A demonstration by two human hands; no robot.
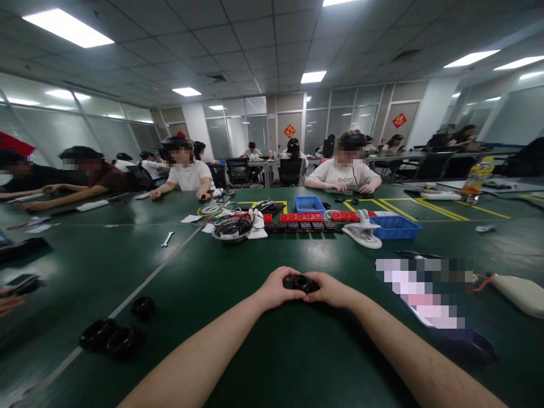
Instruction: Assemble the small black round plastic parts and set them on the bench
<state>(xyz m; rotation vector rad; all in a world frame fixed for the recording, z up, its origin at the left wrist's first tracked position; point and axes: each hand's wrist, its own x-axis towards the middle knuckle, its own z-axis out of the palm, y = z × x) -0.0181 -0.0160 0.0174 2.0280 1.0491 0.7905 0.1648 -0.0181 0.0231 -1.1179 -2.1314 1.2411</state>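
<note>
Between my two hands is a black ring-shaped part [301, 282] with a round hole facing up. My left hand [278, 288] curls around its left side, thumb along the near edge. My right hand [325, 287] closes around the opposite side, and the thumbs nearly meet in front. The part is at or just above the green tabletop [297, 351]; I cannot tell which. To the left lie similar black rings: a small one [143, 307], and two larger ones, a front ring [123, 341] and a rear ring [97, 333], side by side.
A wrench [168, 239] lies at left. Across the middle stand a red-and-black power strip [301, 221], coiled cables [232, 228], a white clamp base [363, 231] and blue bins [397, 228]. At right are a blurred flat item [425, 300] and a bottle [476, 180]. Co-workers sit opposite and at left.
</note>
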